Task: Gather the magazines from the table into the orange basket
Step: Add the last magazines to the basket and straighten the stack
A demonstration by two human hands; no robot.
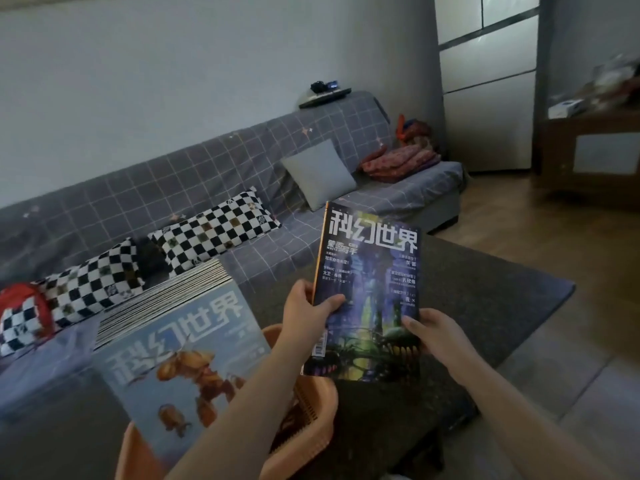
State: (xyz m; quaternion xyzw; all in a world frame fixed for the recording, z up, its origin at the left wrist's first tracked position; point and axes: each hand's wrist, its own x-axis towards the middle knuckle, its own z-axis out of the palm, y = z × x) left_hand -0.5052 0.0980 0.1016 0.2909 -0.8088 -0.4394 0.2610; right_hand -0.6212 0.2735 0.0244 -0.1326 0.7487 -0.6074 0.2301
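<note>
You are holding a dark blue magazine with white Chinese title lettering and a glowing green-and-purple cover picture (pixel 372 289) up in front of you with both hands. Your left hand (pixel 308 311) is gripping its left edge near the orange spine, thumb lying across the front cover and fingers curled behind. Your right hand (pixel 434 332) is pinching the lower right edge, thumb on the cover and the other fingers hidden behind the pages. Both grips are sitting on the lower half of the magazine, so most of the cover is rising above your hands, tilted slightly to the right.

The magazine is hanging above the right rim of the orange woven plastic basket (pixel 311 424), which is sitting at the bottom of the view. A stack of magazines (pixel 162 306) is already standing in that basket, leaning back, with a pale blue cover showing an orange creature (pixel 180 362) facing you at the front. Your left forearm is crossing over the basket.

Behind, a grey grid-patterned sofa (pixel 214 174) is carrying black-and-white checkered pillows (pixel 214 230) and a plain grey cushion (pixel 320 174).
</note>
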